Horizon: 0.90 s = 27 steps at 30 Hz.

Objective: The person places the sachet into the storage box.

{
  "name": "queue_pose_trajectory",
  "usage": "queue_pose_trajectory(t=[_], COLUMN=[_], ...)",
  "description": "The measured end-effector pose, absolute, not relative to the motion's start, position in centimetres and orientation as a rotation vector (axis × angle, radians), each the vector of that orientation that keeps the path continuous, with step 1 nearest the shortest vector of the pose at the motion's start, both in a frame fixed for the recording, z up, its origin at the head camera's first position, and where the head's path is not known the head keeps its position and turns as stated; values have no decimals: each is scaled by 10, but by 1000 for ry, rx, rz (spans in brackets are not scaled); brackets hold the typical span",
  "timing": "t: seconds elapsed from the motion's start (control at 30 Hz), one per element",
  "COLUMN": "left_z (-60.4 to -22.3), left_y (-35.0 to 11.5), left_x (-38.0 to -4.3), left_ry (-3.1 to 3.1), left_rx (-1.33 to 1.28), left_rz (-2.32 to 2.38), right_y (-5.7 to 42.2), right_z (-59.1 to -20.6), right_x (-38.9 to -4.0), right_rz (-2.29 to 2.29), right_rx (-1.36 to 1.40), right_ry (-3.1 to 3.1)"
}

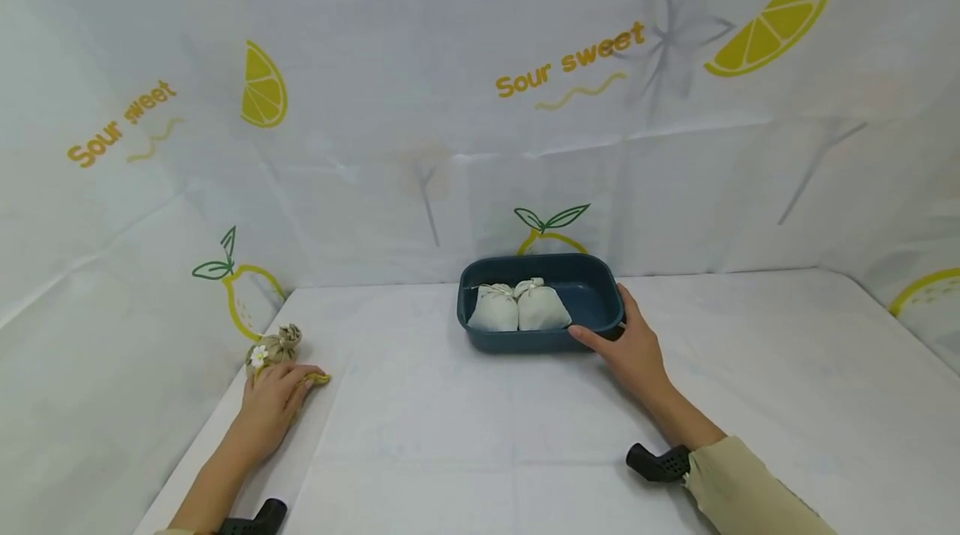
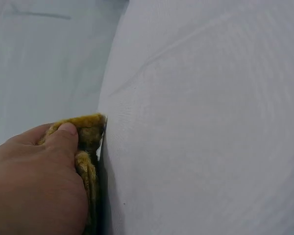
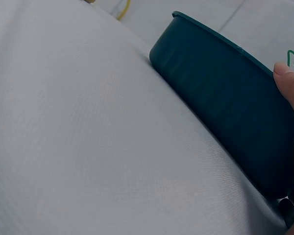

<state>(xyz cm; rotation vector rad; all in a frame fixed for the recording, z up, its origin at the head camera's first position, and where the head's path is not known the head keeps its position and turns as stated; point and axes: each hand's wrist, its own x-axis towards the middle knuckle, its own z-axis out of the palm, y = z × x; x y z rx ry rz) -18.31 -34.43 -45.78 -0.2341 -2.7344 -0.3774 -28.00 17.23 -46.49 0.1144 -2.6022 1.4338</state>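
Note:
At the table's left edge my left hand point(image 1: 272, 407) pinches a folded, fuzzy yellow-olive cloth piece point(image 2: 91, 128), its thumb lying on top. A corner of that piece pokes out past the fingers in the head view; the rest is hidden under the hand. Just beyond the knuckles sits a tan drawstring pouch point(image 1: 282, 344) with a white flower on it. My right hand point(image 1: 636, 356) grips the right end of a dark teal rectangular bin point(image 1: 517, 342), thumb over the front rim. Two white tied pouches point(image 1: 543, 309) lie side by side in the bin's left half.
A white cloth covers the table point(image 1: 420, 410). Behind it and along the left rises a white curtain point(image 1: 360, 210) printed with lemons and lettering. The bin stands near the table's back edge. Black wrist mounts point(image 1: 658, 463) sit on both forearms.

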Motion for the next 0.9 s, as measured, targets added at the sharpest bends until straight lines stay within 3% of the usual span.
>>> queue_pose_trajectory(t=[0.43, 0.9], left_z=[-430, -397], left_y=[-325, -282], left_x=[-179, -200], left_ry=[-2678, -2668], left_rx=[-273, -353], left_rz=[-430, -521], right_y=[171, 170], right_z=[-464, -465], right_x=[-279, -280], right_rz=[1432, 1451], right_rx=[105, 78], right_ry=[-2595, -2612])
